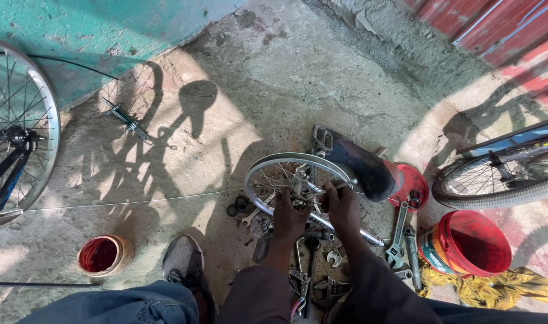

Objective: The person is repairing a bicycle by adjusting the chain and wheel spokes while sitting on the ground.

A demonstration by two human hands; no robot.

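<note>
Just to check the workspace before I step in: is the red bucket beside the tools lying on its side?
Yes, the red bucket lies tipped on the concrete floor, its open mouth facing the camera, right of the wrenches.

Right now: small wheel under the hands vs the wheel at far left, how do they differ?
The small wheel is a bare rim, tilted over the tools, with the left hand and right hand at its hub. The left-edge wheel looks larger, stands upright in a bicycle fork, untouched and cut off by the frame. Both are spoked metal rims without visible tyres.
</note>
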